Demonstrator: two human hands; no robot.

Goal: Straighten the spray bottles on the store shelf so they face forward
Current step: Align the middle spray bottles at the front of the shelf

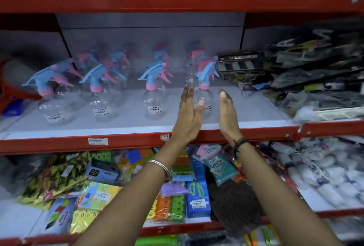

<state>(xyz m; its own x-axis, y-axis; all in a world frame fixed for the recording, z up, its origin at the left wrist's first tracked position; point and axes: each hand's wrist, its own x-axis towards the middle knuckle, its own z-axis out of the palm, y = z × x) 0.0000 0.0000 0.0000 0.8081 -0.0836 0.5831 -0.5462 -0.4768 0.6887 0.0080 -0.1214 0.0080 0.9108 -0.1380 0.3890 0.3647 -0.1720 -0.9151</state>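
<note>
We have both hands up at the middle of the frame, flanking the rightmost front spray bottle [204, 96] on the red-edged shelf [137, 141]. Our left hand [189, 115] is flat, fingers straight, its thumb close against the clear body; whether it touches, we cannot tell. Our right hand [229, 115] stands apart on the other side, palm inward, holding nothing. So the grip is wide, both palms open. To do this well, we judge, close gently on the body, not the trigger, and twist until the price label squares forward like the front bottles [153, 98] at centre left.
</note>
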